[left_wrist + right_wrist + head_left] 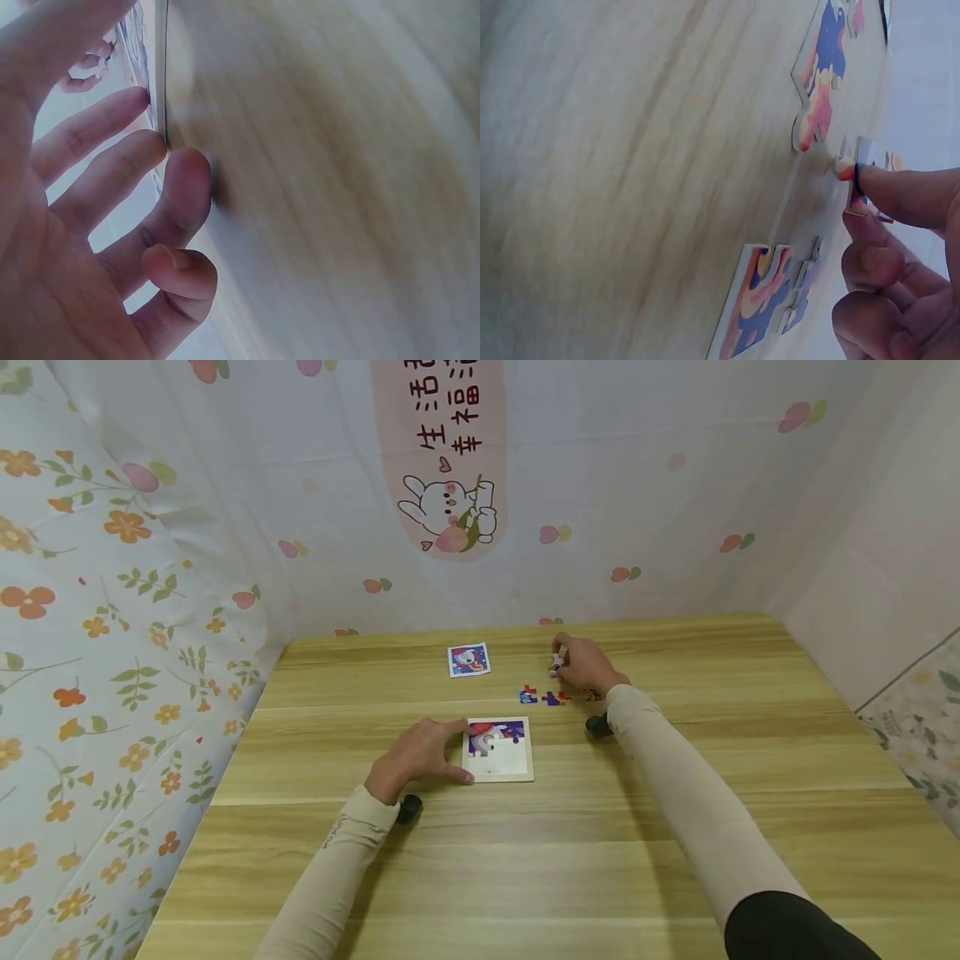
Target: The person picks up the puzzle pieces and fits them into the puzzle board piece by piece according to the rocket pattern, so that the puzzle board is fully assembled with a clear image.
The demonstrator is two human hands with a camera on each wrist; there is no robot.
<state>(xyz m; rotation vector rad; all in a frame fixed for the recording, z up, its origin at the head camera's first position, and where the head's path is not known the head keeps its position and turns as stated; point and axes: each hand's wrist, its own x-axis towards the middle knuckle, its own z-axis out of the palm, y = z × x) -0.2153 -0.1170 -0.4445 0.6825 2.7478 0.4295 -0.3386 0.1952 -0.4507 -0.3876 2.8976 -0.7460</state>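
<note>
In the head view, my left hand [420,753] rests at the left side of a square puzzle tray [531,752]. Its thumb lies at the near left corner and a finger at the far left corner. The left wrist view shows fingertips of that hand [112,195] against the tray's edge [160,75]. The tray's upper part bears joined pieces of a cartoon picture; the lower right part is pale and bare. Farther right, my right hand [588,665] pinches a jigsaw piece [556,665] between thumb and fingertips. This piece [860,196] is partly covered by fingers in the right wrist view.
Loose jigsaw pieces lie just beyond the tray: a red and blue one [528,694], a purple one [553,698] and an orange one [592,695] by the right wrist. A small picture card [468,660] lies behind the tray. A patterned curtain [600,485] hangs along the table's back.
</note>
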